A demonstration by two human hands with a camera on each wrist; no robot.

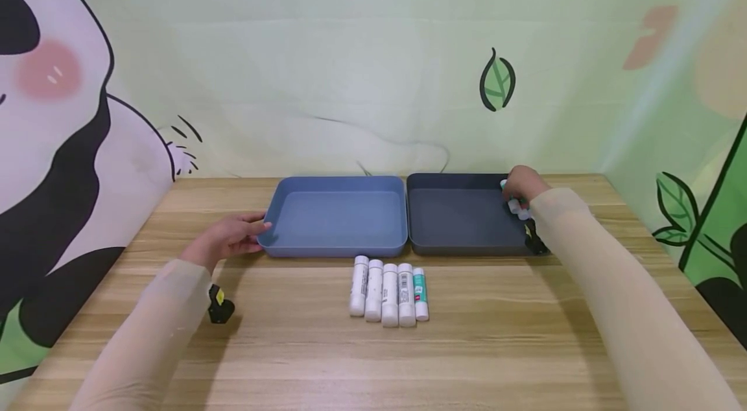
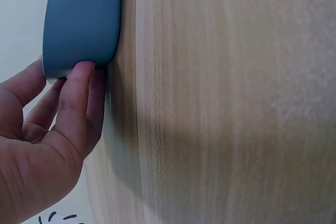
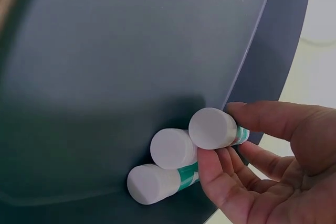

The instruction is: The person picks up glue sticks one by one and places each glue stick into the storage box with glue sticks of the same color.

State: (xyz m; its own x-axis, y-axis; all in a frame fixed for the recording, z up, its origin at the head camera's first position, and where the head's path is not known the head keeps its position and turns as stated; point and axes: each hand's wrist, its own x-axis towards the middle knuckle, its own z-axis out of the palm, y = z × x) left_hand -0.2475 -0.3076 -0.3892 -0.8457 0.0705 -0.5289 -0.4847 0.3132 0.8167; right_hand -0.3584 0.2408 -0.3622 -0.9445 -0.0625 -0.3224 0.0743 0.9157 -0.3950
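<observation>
The left forearm, in a pale sleeve (image 1: 140,340), slanted in from the lower left, and the left hand (image 1: 226,238) pinched the left end of a blue tray (image 1: 332,220). The head view showed the thumb at the rim; the left wrist view showed, as the head view hardly did, a finger (image 2: 73,100) pressed to the outer wall just above the surface (image 1: 292,359).

To the right of these fingers, on the person's side of the trays, a row of four white tubes (image 1: 390,294) lay side by side, with a smaller teal-banded tube (image 1: 420,294) at its right end, well apart from either hand.

Farther right, just beside the blue tray, was a dark tray (image 1: 455,216). The right forearm, its sleeve (image 1: 636,294) reaching in from the lower right, brought the right hand (image 1: 525,184) over that tray's right end, fingers bent downward. They held a white-capped tube (image 3: 212,128) between the thumb and the other fingers, narrowed to its width. The right wrist view alone clearly separated two more white-capped tubes, a middle one (image 3: 170,148) and an outer one (image 3: 152,184), in the dark tray right by the fingertips; in the head view the hand partly covered this group.
</observation>
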